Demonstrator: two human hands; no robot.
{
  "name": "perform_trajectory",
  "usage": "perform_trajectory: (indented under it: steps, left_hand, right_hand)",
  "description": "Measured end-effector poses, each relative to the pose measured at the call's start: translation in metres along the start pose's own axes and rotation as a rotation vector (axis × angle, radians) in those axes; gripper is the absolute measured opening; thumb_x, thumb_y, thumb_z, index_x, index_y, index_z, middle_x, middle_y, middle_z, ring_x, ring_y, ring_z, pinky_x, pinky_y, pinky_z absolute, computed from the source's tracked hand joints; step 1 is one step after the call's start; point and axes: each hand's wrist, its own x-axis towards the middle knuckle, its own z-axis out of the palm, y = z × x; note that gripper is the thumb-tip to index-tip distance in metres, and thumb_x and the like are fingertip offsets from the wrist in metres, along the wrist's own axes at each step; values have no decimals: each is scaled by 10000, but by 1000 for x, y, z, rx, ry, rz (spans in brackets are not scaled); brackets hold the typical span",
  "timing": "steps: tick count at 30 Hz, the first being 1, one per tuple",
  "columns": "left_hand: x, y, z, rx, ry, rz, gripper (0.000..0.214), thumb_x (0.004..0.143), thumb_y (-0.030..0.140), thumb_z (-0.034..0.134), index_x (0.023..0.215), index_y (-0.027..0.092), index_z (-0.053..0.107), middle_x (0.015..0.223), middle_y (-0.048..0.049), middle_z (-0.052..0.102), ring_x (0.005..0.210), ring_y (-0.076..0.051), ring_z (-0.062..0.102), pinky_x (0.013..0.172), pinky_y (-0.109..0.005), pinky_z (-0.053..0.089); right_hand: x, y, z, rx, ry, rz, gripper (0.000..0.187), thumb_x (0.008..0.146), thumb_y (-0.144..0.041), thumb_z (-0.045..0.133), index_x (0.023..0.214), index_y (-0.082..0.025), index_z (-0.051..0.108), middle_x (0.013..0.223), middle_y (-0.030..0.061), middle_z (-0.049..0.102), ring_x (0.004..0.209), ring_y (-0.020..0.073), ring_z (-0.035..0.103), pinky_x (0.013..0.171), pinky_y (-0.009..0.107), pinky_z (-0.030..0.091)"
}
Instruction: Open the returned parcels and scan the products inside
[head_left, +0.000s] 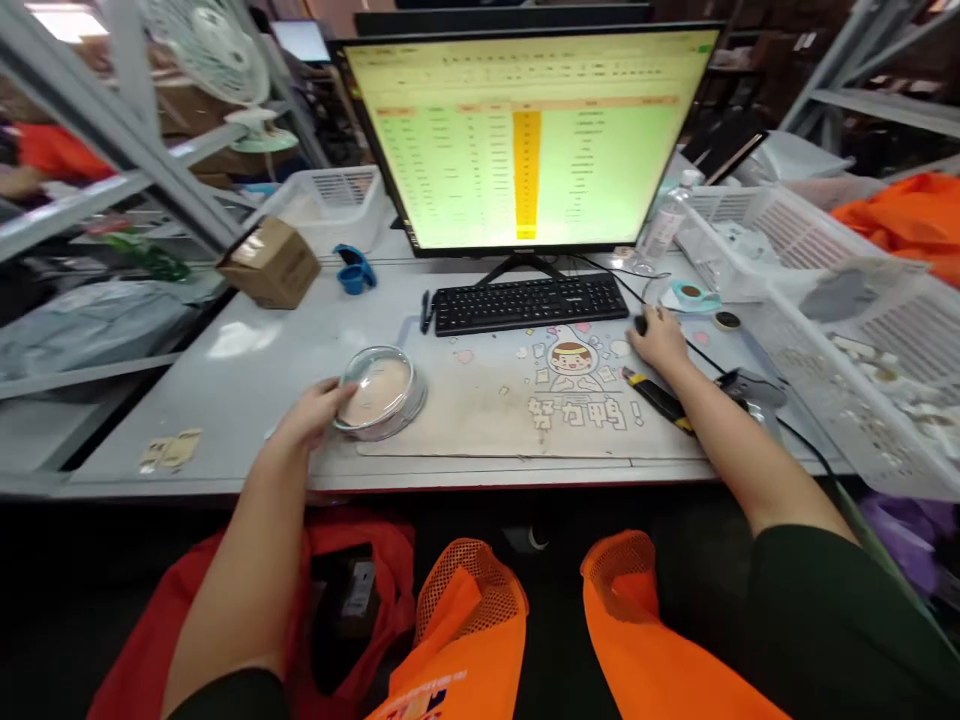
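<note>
At the left edge of the desk mat sits a round clear container [379,388] with a pale beige middle. My left hand [319,408] grips its left side, thumb over the rim and the other fingers partly hidden. My right hand [661,345] is closed over a black computer mouse [640,325] on the right of the mat, and mostly covers it. Just below that hand, a black and yellow utility knife [658,398] lies partly behind my forearm. A black keyboard [532,303] stands between the two hands, farther back.
A lit monitor [525,150] shows a table. White baskets [855,370] line the right, beside a bottle [666,222] and a grey handheld device [754,388]. On the left are a cardboard box [270,263], a blue object [354,270] and metal shelving [135,140].
</note>
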Motion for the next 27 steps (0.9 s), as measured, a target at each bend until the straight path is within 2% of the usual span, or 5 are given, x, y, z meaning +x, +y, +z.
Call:
perform_trajectory:
  steps: [4,8,13,17,27]
  left_hand:
    - [-3,17,37,358,101,327,307,723,280,894,961,212,715,1347,-114,710,1596,-363,395,1353,-510,312]
    - [-17,3,130,629,-172,456,381,783,272,825,1151,183,787,1355,-128,721,1422,-327,591,1331,-461,352]
    - [-15,-23,222,1002,-299,493,636,938,329,700,1522,102,596,1730,-210,380,1672,-390,218,1374,-549,201]
    - [-1,-37,238,1112,-279,536,688,1026,413,572,1631,104,460,1788,-192,269,1700,-374,115,1371,-591,156]
    - [22,-57,230,1136,-310,578,644,1024,424,522,1602,140,516,1767,-185,326,1684,-371,193,1370,-600,145]
  right_hand:
    - [2,28,34,89,110,-93,770,907,-393,629,1570,-20,512,1623,309,432,1494,421,450,1245,518,380]
    - [7,42,48,37,111,-143,720,884,-434,639,1509,-77,609,1590,271,489,1450,409,501,1222,523,409]
    - [-1,45,50,77,216,-185,577,899,-423,594,1362,-104,726,1493,245,587,1406,374,531,1225,527,413]
    - [-4,43,51,129,231,-182,587,884,-401,570,1336,-65,734,1437,256,621,1363,373,565,1225,515,425]
    - [-6,43,47,129,263,-199,556,884,-388,552,1297,-74,750,1391,240,654,1330,344,594,1223,478,439]
